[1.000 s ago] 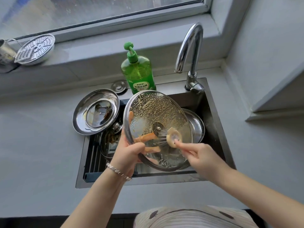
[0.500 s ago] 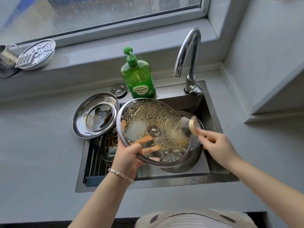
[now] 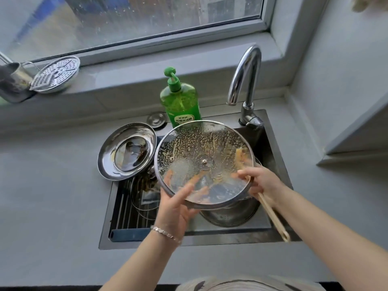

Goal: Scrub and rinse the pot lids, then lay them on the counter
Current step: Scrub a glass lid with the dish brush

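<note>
A soapy glass pot lid [image 3: 199, 148] with a steel rim is held over the sink, tilted toward me. My left hand [image 3: 174, 208] grips its lower left edge, fingers showing through the glass. My right hand [image 3: 264, 183] is at the lid's right edge and holds a brush by its wooden handle [image 3: 273, 217], which points down to the right. The brush head is hidden behind the lid. A steel lid [image 3: 109, 156] lies upside down on the sink's left edge. Another glass lid [image 3: 142, 196] rests inside the sink on the left.
A steel pot [image 3: 231, 215] stands in the sink [image 3: 189, 240] under the held lid. A green soap bottle [image 3: 180, 101] and the faucet [image 3: 245, 74] stand behind. A perforated steamer plate [image 3: 54, 74] leans on the window sill. Grey counter [image 3: 52, 196] lies on both sides.
The glass lid has shifted right and now faces me more squarely. My right hand moved from the right rim down to the lid's lower right edge, and the brush handle now sticks out below it.
</note>
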A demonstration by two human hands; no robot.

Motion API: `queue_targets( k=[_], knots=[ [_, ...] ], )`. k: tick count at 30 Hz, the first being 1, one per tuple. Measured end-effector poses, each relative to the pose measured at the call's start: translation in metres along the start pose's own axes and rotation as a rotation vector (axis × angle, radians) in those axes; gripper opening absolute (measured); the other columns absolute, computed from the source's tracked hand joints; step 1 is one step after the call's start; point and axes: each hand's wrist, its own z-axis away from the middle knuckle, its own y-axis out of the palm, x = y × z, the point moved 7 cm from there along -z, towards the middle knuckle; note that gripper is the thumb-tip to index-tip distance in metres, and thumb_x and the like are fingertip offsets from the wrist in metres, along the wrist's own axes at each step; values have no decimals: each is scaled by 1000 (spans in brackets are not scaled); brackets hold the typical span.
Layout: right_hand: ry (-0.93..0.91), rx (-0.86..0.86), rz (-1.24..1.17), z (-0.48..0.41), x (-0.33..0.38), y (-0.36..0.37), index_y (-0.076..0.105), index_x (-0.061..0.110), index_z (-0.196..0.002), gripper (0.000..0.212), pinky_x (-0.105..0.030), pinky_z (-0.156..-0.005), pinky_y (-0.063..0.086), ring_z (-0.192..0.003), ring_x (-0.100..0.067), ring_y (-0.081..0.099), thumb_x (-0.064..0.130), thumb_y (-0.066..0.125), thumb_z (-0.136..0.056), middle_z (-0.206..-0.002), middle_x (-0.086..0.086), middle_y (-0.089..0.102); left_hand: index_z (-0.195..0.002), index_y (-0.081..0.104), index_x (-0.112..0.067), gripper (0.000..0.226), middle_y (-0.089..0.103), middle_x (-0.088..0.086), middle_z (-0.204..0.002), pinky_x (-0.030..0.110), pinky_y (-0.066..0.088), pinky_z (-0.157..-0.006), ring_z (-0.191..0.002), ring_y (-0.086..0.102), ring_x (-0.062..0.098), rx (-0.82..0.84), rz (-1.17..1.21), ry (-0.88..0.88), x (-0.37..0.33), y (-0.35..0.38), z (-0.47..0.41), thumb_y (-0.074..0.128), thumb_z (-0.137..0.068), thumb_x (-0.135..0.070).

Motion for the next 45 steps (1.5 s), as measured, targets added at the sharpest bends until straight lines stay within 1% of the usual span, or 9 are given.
queue_targets(
  k=[5, 12, 17, 24, 29, 33, 39, 43, 45],
  knots=[
    [41, 206, 244, 11, 23, -9, 59, 17, -103, 34, -13, -32, 18, -35, -6, 40, -6, 49, -80, -69, -11, 67, -119, 49, -17, 47, 70, 15, -104, 40, 59, -69, -86, 69, 30, 13, -264, -112, -42, -25, -26, 57, -75, -32],
    [109, 454, 662, 38, 44, 7, 56, 23, -122, 59, -17, -40, 39, -44, -7, 55, 3, 62, -66, -64, -7, 68, -115, 60, -22, 72, 70, 19, -97, 34, 57, -60, -69, 69, 26, 522, -804, -491, -54, -4, -52, 85, -51, -44],
    [125, 569, 890, 41, 43, 21, 57, 17, -123, 57, -15, -45, 44, -49, -4, 59, 8, 64, -68, -65, 2, 69, -126, 51, -26, 58, 67, 18, -107, 45, 58, -71, -90, 67, 35, 775, -925, -615, -37, 14, -36, 56, -74, -1],
    [-598, -231, 1059, 29, 78, -7, 50, 28, -132, 40, -20, -96, 34, -122, -13, 52, 29, 54, -93, -128, 5, 59, -135, 28, -42, 94, 62, 21, -116, 44, 59, -62, -102, 63, 40, 586, -736, -457, -15, 7, -19, 40, -58, 11],
    [-700, -171, 1200, 57, 37, 17, 46, 34, -134, 42, -32, -63, 49, -65, -15, 58, 15, 45, -96, -95, -6, 70, -138, 23, -40, 92, 65, 29, -106, 52, 55, -49, -77, 67, 46, 417, -514, -352, -8, 1, -16, 27, -71, 23],
    [-662, 96, 1325, 73, -17, 50, 25, 41, -139, 54, -30, -61, 43, -63, -13, 52, 14, 40, -95, -82, -7, 64, -133, 35, -33, 90, 65, 24, -107, 62, 48, -76, -96, 60, 47, 346, -549, -176, -12, 8, -13, 40, -56, 13],
    [-459, -224, 1196, 43, 29, 9, 45, 39, -134, 44, -25, -60, 37, -70, -15, 51, 16, 40, -97, -105, -8, 68, -123, 36, -44, 87, 61, 32, -110, 40, 54, -41, -78, 66, 42, 365, -455, -234, -7, 18, 5, 38, -56, 12],
    [-608, 128, 1085, 74, 3, 70, 45, 37, -133, 45, -24, -47, 40, -44, -7, 45, 12, 42, -96, -80, 0, 70, -133, 40, -23, 86, 68, 17, -104, 43, 58, -58, -84, 70, 30, 363, -431, -155, -5, 22, 4, 37, -54, 13],
    [-631, 32, 1091, 61, 19, 60, 44, 37, -134, 45, -35, -56, 52, -53, -11, 55, 13, 41, -96, -85, 0, 71, -133, 38, -23, 86, 63, 24, -113, 55, 55, -67, -94, 67, 37, 393, -413, -186, -3, 22, 9, 36, -54, 13]
  ],
)
